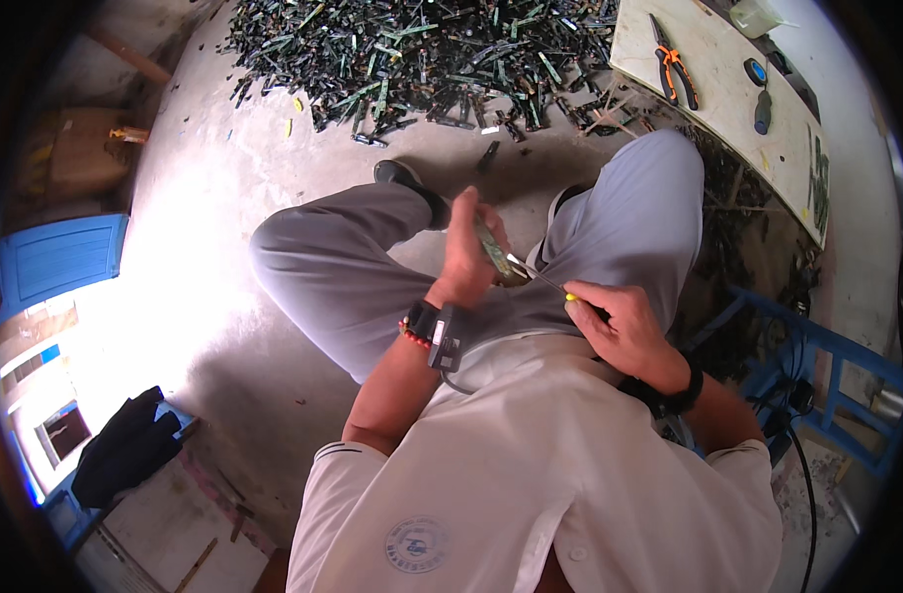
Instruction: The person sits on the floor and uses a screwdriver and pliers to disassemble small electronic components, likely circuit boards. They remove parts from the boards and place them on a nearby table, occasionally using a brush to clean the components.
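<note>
1. The left hand (463,259) has its fingers curled shut around a green strip (492,249), which sits above the lap, between the knees, its near end sticking out toward the other hand. A firm grip, with the fingertips behind the working end rather than in line with it, would suit this step.

2. The right hand (624,321) is closed around the handle of a driver (542,279), thumb and forefinger beside its yellow collar (571,296). Its thin shaft slants up and leftward to the strip. A pinch that close to the shaft should give fine control; short, light pushes look safer than one hard shove.

3. The tip is at the strip's near end; it is too small and bright there to tell whether the two touch. Setting the tip squarely before adding force should lessen the chance of a slip toward the left palm.

4. Both forearms lie close to the shirt (531,425), a good brace for steady work over the trousers (348,252).

5. Beyond the shoes a heap (412,59) of similar dark and green pieces covers the floor.

6. To the right, pliers (675,71) and a second driver (763,114) lie on the board (713,74), within likely reach.
</note>
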`<action>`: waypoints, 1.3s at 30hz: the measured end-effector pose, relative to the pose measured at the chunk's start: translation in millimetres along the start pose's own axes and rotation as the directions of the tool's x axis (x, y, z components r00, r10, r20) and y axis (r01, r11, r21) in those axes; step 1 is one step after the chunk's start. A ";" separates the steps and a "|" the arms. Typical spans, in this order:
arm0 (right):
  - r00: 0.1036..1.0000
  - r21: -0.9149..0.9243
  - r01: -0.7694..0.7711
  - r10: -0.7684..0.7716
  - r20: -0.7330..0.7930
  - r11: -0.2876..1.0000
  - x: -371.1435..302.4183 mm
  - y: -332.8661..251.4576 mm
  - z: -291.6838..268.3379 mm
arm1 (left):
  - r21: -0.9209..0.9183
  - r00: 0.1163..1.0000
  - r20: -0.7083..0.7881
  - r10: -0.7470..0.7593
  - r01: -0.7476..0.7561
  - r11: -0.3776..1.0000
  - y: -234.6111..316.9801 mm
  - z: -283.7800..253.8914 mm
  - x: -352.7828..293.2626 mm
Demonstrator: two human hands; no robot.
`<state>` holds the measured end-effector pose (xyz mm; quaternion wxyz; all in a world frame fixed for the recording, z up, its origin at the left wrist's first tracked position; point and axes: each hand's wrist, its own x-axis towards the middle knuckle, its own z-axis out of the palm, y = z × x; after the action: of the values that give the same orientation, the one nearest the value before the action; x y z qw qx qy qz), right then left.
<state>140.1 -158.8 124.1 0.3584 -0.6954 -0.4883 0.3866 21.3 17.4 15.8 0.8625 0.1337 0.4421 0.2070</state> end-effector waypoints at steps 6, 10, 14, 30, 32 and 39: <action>0.962 0.276 -0.161 0.213 -0.173 0.948 15.4 6.6 -25.9 | -0.122 0.937 0.301 -0.178 0.223 0.967 -0.5 -19.0 3.3; 0.761 -0.210 -0.027 -0.116 -0.639 0.977 75.6 24.8 -84.9 | -0.236 0.830 0.518 -0.208 0.372 0.898 0.2 -25.1 5.6; 0.628 -0.499 -0.360 -0.191 -0.754 0.788 130.0 64.8 -163.5 | -0.223 0.765 0.602 -0.230 0.437 0.871 -0.8 -18.8 3.5; 0.621 -0.472 -0.607 0.011 -0.784 0.639 170.0 130.1 -213.6 | -0.244 0.784 0.579 -0.225 0.429 0.870 -4.4 -27.2 -1.0; 0.588 -0.468 -0.420 -0.159 -0.793 0.777 162.8 112.5 -195.2 | -0.236 0.809 0.541 -0.229 0.408 0.882 -5.3 -29.3 -1.8; 0.905 -0.252 0.407 -0.425 -0.018 0.878 78.4 9.8 -29.4 | -0.161 0.860 0.407 -0.309 0.401 0.902 -9.6 -27.8 1.4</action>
<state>187.7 -90.1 113.9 0.3630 -0.6262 -0.6564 0.2128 1.6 10.9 -5.1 0.9632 -0.0194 0.2596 0.0663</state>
